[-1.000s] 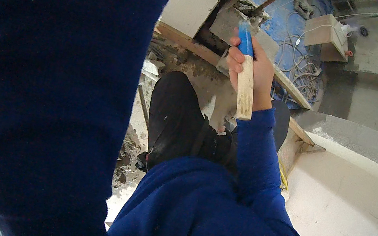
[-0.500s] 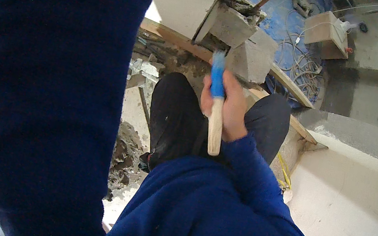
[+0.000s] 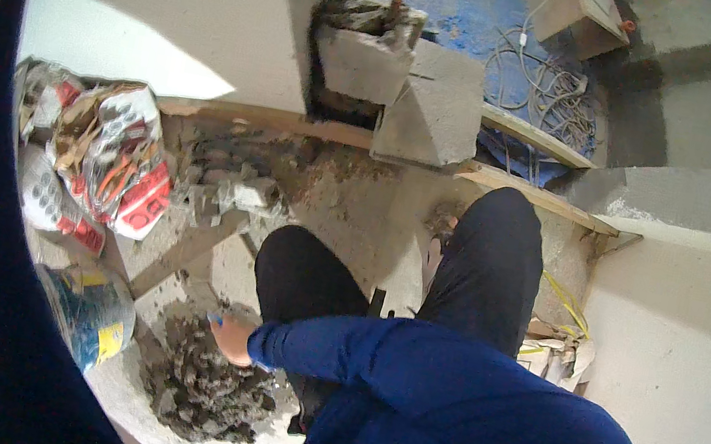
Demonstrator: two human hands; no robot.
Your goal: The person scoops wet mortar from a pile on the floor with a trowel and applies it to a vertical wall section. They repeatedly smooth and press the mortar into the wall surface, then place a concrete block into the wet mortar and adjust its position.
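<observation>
My right arm in its blue sleeve reaches across my body to the left. At its end, my right hand [image 3: 232,339] is closed beside a loose grey heap of mortar or rubble [image 3: 202,390]. A small bit of blue from the brush [image 3: 215,319] shows at its fingers; the rest of the brush is hidden. A dark sleeve borders the left side of the picture, and my left hand is not in view. Between my bent knees and the heap lies a pale slab [image 3: 231,267].
Torn red-and-white bags [image 3: 143,156] and a dark bucket [image 3: 87,317] with yellow patches stand at left. Ahead, grey blocks [image 3: 433,107] rest at a wooden board [image 3: 269,119]. Beyond are tangled cables [image 3: 549,94] on blue sheeting and a box [image 3: 572,18]. A pale wall rises at right.
My right hand has swung with the brush from between my knees, left and down to the heap. The large sleeve has moved aside, uncovering the bags and bucket; the view has shifted left.
</observation>
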